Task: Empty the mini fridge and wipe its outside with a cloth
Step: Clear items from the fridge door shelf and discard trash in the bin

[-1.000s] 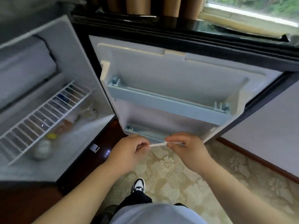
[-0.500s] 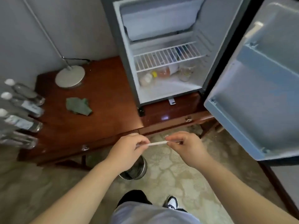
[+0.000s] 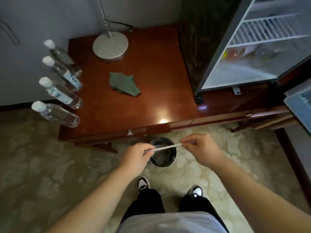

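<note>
The mini fridge stands open at the right on a brown wooden table, a white wire shelf and a few blurred items still inside. Its door's corner shows at the right edge. A crumpled green cloth lies on the table. My left hand and my right hand each pinch one end of a thin white strip, holding it level above a round metal bin on the floor.
Several clear water bottles with white caps stand along the table's left edge. A round lamp base with a pole sits at the back. Patterned carpet covers the floor, and my feet stand just behind the bin.
My view has swung left and down from the fridge door to the table and bin. Both hands kept hold of the strip and now hold it over the bin.
</note>
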`<control>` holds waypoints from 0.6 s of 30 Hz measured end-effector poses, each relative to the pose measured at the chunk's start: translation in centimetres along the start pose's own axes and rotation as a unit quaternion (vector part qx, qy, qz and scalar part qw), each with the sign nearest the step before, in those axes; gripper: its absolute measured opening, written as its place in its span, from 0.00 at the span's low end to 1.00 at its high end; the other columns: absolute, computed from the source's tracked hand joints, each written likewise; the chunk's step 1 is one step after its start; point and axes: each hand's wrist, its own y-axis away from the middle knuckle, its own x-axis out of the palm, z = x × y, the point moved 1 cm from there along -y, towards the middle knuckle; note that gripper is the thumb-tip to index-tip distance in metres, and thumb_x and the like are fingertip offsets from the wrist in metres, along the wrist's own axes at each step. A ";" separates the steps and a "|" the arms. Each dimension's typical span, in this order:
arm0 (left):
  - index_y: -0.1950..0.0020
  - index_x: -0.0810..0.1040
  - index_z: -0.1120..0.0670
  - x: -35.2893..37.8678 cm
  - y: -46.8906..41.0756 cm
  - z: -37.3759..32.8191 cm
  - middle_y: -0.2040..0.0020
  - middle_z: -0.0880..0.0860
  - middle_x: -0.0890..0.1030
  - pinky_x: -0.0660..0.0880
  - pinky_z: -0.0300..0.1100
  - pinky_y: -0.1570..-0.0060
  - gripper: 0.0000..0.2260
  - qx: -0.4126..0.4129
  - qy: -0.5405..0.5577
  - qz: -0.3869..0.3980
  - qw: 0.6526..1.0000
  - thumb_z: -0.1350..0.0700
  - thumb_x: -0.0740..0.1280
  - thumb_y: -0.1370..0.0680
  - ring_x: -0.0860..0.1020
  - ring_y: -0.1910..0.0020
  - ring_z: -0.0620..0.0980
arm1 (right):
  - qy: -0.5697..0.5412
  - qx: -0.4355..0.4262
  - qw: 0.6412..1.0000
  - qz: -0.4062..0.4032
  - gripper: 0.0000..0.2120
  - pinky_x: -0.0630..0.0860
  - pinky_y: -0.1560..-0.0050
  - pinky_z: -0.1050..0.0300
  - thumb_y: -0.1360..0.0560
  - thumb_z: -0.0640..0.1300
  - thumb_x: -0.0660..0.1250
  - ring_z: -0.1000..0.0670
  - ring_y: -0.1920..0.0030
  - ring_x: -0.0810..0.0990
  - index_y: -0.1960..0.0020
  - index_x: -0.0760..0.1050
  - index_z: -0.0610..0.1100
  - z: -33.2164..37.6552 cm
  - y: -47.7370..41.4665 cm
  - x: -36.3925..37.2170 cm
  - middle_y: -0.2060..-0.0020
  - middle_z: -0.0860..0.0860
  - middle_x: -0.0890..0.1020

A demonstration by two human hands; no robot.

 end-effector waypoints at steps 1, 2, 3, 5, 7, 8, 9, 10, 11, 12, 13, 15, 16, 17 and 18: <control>0.43 0.84 0.44 0.0 -0.4 0.7 0.47 0.42 0.82 0.76 0.39 0.48 0.08 0.002 -0.005 0.012 1.000 0.52 0.68 0.20 0.80 0.50 0.43 | -0.002 0.008 1.000 -0.003 0.06 0.76 0.48 0.65 0.24 0.43 0.73 0.60 0.54 0.81 0.48 0.86 0.49 -0.1 -0.1 0.7 0.55 0.59 0.84; 0.43 0.84 0.44 0.1 -0.8 1.3 0.47 0.42 0.82 0.76 0.40 0.48 0.08 0.001 -0.009 0.025 1.000 0.51 0.68 0.20 0.80 0.50 0.43 | -0.004 0.016 1.000 -0.006 0.06 0.76 0.49 0.68 0.24 0.43 0.73 0.61 0.53 0.81 0.48 0.86 0.49 -0.2 -0.3 1.4 0.54 0.59 0.84; 0.42 0.83 0.44 0.3 -1.2 1.9 0.46 0.42 0.82 0.76 0.41 0.48 0.08 -0.001 -0.012 0.037 0.999 0.51 0.67 0.20 0.80 0.50 0.42 | -0.006 0.026 1.000 -0.006 0.06 0.75 0.50 0.70 0.24 0.43 0.73 0.61 0.53 0.81 0.48 0.86 0.49 -0.4 -0.5 2.0 0.53 0.58 0.85; 0.40 0.82 0.44 0.8 -2.0 3.1 0.45 0.42 0.81 0.75 0.39 0.47 0.10 -0.010 -0.016 0.055 0.998 0.51 0.67 0.20 0.79 0.48 0.43 | 0.002 0.044 0.999 0.000 0.06 0.76 0.50 0.67 0.24 0.43 0.73 0.59 0.51 0.82 0.48 0.86 0.50 -0.9 -1.2 3.1 0.51 0.57 0.85; 0.36 0.80 0.44 2.0 -2.9 4.6 0.40 0.43 0.80 0.72 0.38 0.43 0.13 -0.022 -0.006 0.078 0.997 0.51 0.69 0.21 0.78 0.43 0.44 | 0.017 0.064 0.998 0.005 0.06 0.76 0.51 0.66 0.23 0.44 0.73 0.57 0.51 0.82 0.48 0.86 0.50 -2.0 -2.4 4.2 0.51 0.57 0.85; 0.33 0.78 0.44 2.9 -3.4 5.4 0.37 0.43 0.79 0.71 0.38 0.41 0.16 -0.026 -0.005 0.099 0.995 0.50 0.69 0.21 0.77 0.39 0.44 | 0.026 0.075 0.997 0.007 0.06 0.75 0.54 0.68 0.23 0.44 0.72 0.58 0.52 0.82 0.48 0.86 0.51 -2.9 -3.1 4.9 0.51 0.58 0.85; 0.31 0.76 0.44 3.9 -4.1 6.2 0.35 0.44 0.77 0.70 0.38 0.38 0.18 -0.024 -0.010 0.121 0.992 0.49 0.69 0.21 0.75 0.37 0.45 | 0.039 0.084 0.996 0.009 0.06 0.73 0.57 0.70 0.23 0.45 0.72 0.58 0.53 0.82 0.48 0.86 0.52 -3.9 -4.0 5.6 0.51 0.58 0.84; 0.29 0.74 0.43 5.2 -5.0 7.2 0.32 0.44 0.76 0.69 0.39 0.36 0.20 -0.023 -0.017 0.140 0.990 0.48 0.69 0.21 0.74 0.35 0.45 | 0.054 0.093 0.994 0.015 0.06 0.73 0.59 0.71 0.23 0.46 0.71 0.57 0.53 0.82 0.48 0.85 0.52 -5.2 -5.0 6.6 0.51 0.58 0.84; 0.27 0.72 0.42 6.6 -6.0 8.2 0.30 0.44 0.75 0.69 0.41 0.34 0.22 -0.023 -0.020 0.155 0.987 0.46 0.69 0.21 0.74 0.34 0.44 | 0.068 0.100 0.992 0.020 0.07 0.74 0.60 0.69 0.22 0.46 0.70 0.56 0.54 0.82 0.47 0.85 0.53 -6.8 -6.1 7.7 0.50 0.58 0.84; 0.27 0.71 0.41 8.1 -7.1 9.2 0.29 0.44 0.74 0.69 0.42 0.33 0.23 -0.028 -0.016 0.165 0.986 0.45 0.69 0.21 0.73 0.34 0.44 | 0.090 0.104 0.990 0.021 0.07 0.76 0.59 0.65 0.22 0.46 0.69 0.54 0.54 0.82 0.47 0.85 0.52 -8.5 -7.4 8.9 0.50 0.57 0.84; 0.26 0.70 0.41 9.8 -8.3 10.3 0.28 0.44 0.73 0.69 0.43 0.32 0.24 -0.035 -0.009 0.172 0.984 0.44 0.68 0.22 0.73 0.33 0.44 | 0.118 0.099 0.988 0.021 0.08 0.78 0.56 0.59 0.21 0.45 0.68 0.52 0.53 0.82 0.48 0.86 0.50 -10.5 -8.8 10.3 0.50 0.56 0.84; 0.25 0.69 0.41 13.6 -10.7 12.9 0.28 0.44 0.73 0.70 0.45 0.32 0.24 -0.052 0.007 0.168 0.984 0.44 0.68 0.22 0.73 0.33 0.46 | 0.197 0.086 0.976 0.035 0.10 0.79 0.57 0.53 0.21 0.42 0.64 0.45 0.54 0.82 0.53 0.85 0.47 -14.2 -11.8 13.6 0.53 0.50 0.84; 0.26 0.69 0.41 15.4 -11.8 14.1 0.28 0.45 0.73 0.71 0.45 0.33 0.25 -0.058 0.011 0.160 0.985 0.44 0.68 0.22 0.74 0.35 0.47 | 0.229 0.089 0.968 0.044 0.11 0.78 0.60 0.53 0.22 0.39 0.63 0.43 0.56 0.82 0.56 0.83 0.46 -15.9 -13.2 15.4 0.56 0.48 0.82; 0.26 0.69 0.41 17.1 -12.9 15.4 0.29 0.44 0.73 0.72 0.46 0.35 0.24 -0.061 0.015 0.149 0.987 0.44 0.68 0.22 0.76 0.37 0.48 | 0.250 0.093 0.962 0.052 0.11 0.75 0.62 0.55 0.23 0.38 0.62 0.43 0.56 0.81 0.59 0.81 0.46 -17.6 -14.8 17.2 0.57 0.48 0.79; 0.26 0.69 0.41 18.6 -13.7 16.5 0.29 0.44 0.73 0.73 0.45 0.36 0.24 -0.065 0.020 0.138 0.988 0.44 0.68 0.22 0.77 0.38 0.48 | 0.248 0.100 0.962 0.061 0.12 0.72 0.63 0.56 0.23 0.37 0.62 0.43 0.56 0.80 0.60 0.80 0.47 -19.2 -16.2 19.0 0.58 0.48 0.78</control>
